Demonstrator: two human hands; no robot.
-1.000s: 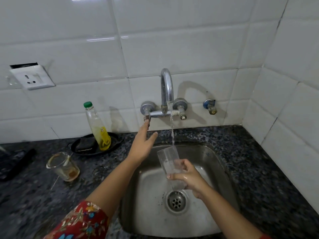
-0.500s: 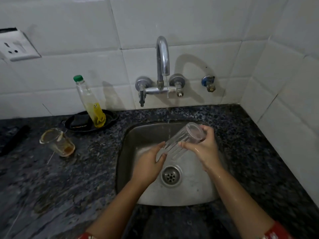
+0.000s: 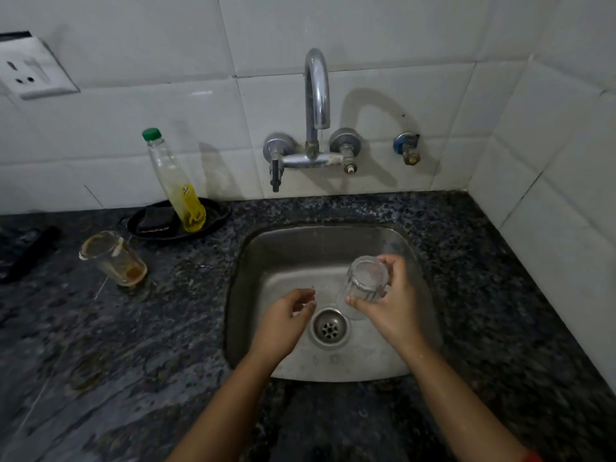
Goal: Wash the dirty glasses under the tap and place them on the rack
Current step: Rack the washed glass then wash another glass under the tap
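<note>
My right hand point(image 3: 396, 305) grips the glass point(image 3: 366, 283) upside down. Its thick base faces up at me and its mouth points down towards the drain point(image 3: 329, 326), so the long axis stands nearly upright, with the base leaning a little back and to the right of the drain. The glass sits in the crook of that hand: my fingers point(image 3: 395, 263) curl over the far side near the base, my thumb presses the near side lower down, and the palm lies to its right. The mouth end hangs just above and to the right of the drain, inside the sink point(image 3: 300, 248). My left hand point(image 3: 283, 318) hovers just left of the drain with its fingers loosely curled, holding nothing and clear of the glass. Half a second ago the glass lay far more slantwise, its mouth end down against my left hand, which touched it; now that hand is off it and the glass is turned closer to upright. A second ago it stood mouth up under the tap point(image 3: 316, 91), which rises behind the drain. The dirty glass point(image 3: 113, 258) stands far left of the drain on the counter point(image 3: 186, 295).
</note>
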